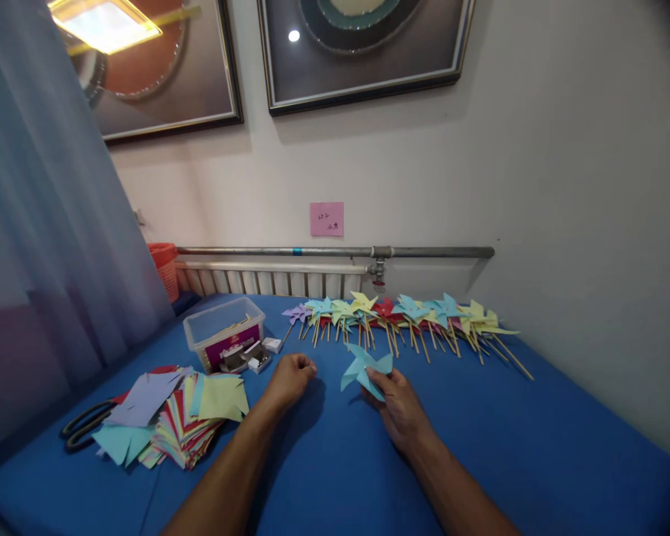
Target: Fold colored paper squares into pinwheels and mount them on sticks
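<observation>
While the right hand point(399, 406) rests on the blue table point(536, 439), its fingers pinch the bottom edge of a light blue paper pinwheel point(365, 369). The pinwheel has no stick on it that I can see, and it sits just above the table, near the middle. The left hand point(291, 376) is close by, a little to the side. Its fingers are curled in tight, like a small fist, with the tips pressed together. I cannot tell if something tiny is inside them.

Just past the left hand are some small white boxes point(265, 353), and next to them a clear plastic tub point(223, 335) with a purple label. Farther left lies a messy pile of paper squares point(182, 417) in many colors: yellow, green, purple, red and blue. Black scissors point(83, 426) lie beside the pile, near the table's edge.

Behind the hands, by the wall, a long row of finished pinwheels point(407, 316) lies on thin wooden sticks. A pink note point(327, 219) is stuck on the wall above a gray pipe point(335, 251). An orange basket point(164, 268) stands in the corner by the curtain point(50, 246).
</observation>
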Demonstrator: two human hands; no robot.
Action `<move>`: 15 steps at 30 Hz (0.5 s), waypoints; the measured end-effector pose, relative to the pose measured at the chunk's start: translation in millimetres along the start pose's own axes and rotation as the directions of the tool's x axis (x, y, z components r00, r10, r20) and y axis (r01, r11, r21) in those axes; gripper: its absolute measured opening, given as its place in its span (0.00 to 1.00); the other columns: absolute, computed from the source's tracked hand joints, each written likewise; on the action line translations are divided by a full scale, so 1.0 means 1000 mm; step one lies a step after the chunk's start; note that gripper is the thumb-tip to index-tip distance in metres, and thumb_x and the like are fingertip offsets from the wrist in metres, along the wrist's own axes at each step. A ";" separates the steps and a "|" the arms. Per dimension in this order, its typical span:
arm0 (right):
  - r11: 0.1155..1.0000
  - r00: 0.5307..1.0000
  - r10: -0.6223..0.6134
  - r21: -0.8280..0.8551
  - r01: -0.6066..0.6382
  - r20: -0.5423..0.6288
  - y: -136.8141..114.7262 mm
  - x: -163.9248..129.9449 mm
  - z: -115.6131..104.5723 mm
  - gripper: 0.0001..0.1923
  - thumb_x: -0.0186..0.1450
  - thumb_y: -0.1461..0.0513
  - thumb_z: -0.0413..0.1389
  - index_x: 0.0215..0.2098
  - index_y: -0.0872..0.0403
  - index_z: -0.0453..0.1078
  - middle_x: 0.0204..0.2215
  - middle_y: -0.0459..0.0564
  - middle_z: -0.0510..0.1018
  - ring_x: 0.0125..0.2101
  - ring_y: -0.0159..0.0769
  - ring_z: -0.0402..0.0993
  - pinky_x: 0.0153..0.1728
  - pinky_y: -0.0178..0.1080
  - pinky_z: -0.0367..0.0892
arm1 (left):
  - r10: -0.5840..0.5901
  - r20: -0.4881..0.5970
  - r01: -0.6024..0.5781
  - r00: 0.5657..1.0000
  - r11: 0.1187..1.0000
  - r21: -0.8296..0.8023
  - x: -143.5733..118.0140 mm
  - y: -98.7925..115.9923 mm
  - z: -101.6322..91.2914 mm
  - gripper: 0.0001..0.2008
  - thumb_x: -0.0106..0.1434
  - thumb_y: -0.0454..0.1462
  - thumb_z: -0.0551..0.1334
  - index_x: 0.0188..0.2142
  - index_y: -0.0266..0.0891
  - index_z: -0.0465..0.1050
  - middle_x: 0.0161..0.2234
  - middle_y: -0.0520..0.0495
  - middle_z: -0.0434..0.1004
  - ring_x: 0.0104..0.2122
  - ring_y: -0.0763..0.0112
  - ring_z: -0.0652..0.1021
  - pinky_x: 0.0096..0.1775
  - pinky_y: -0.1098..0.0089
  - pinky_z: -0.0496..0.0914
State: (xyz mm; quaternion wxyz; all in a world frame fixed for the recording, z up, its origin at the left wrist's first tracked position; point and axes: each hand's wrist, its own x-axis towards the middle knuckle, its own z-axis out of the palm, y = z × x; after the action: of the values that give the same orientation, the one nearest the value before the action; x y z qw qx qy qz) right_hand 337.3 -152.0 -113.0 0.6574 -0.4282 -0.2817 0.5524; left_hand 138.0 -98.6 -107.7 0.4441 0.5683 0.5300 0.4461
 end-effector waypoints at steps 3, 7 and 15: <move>1.000 1.000 0.002 0.023 -0.001 -0.030 0.001 0.003 -0.003 0.16 0.46 0.58 0.71 0.31 0.53 0.75 0.29 0.44 0.80 0.31 0.35 0.75 0.34 0.38 0.72 | 0.057 -0.054 -0.046 0.997 0.980 0.194 0.001 -0.006 -0.006 0.07 0.50 0.32 0.66 0.18 0.38 0.72 0.17 0.53 0.66 0.21 0.73 0.64 0.28 0.72 0.52; 0.999 1.000 -0.010 0.034 0.011 -0.020 0.006 0.002 -0.001 0.17 0.45 0.58 0.72 0.31 0.53 0.76 0.30 0.45 0.80 0.31 0.35 0.75 0.34 0.38 0.72 | 0.115 -0.055 -0.087 0.992 0.928 0.363 -0.006 -0.012 0.001 0.05 0.50 0.31 0.66 0.20 0.40 0.74 0.20 0.51 0.71 0.26 0.69 0.70 0.32 0.71 0.56; 1.000 1.000 0.021 0.004 -0.021 0.020 0.009 -0.006 0.007 0.18 0.44 0.57 0.73 0.30 0.54 0.76 0.29 0.46 0.81 0.31 0.36 0.75 0.34 0.38 0.71 | 0.086 0.148 -0.170 0.985 0.582 0.795 -0.016 -0.005 0.014 0.09 0.62 0.36 0.59 0.37 0.42 0.79 0.40 0.42 0.82 0.41 0.61 0.79 0.39 0.68 0.65</move>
State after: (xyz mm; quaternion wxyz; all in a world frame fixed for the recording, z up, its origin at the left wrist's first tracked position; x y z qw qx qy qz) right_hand 325.7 -155.7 -116.9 0.6496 -0.4242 -0.2825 0.5642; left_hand 149.7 -114.8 -115.9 0.1303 0.7641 0.6106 0.1623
